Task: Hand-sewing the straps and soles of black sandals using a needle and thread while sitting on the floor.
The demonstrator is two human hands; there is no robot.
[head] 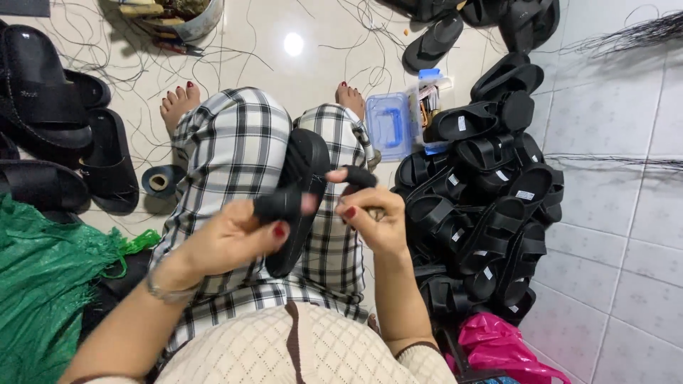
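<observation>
A black sandal [302,185] lies sole-up over my lap, between my knees in checked trousers. My left hand [238,238] pinches its black strap end near the sole's middle. My right hand [373,217] grips the other black strap piece [359,176] at the sandal's right side, and a pale tool handle shows inside its fist. A metal bracelet sits on my left wrist.
A heap of black sandals [484,206] is piled at my right against the tiled wall. A blue plastic box [388,124] stands beyond my right knee. More black sandals [50,121] and a tape roll [159,181] lie left, with green netting [43,284]; a pink bag [498,345] is lower right.
</observation>
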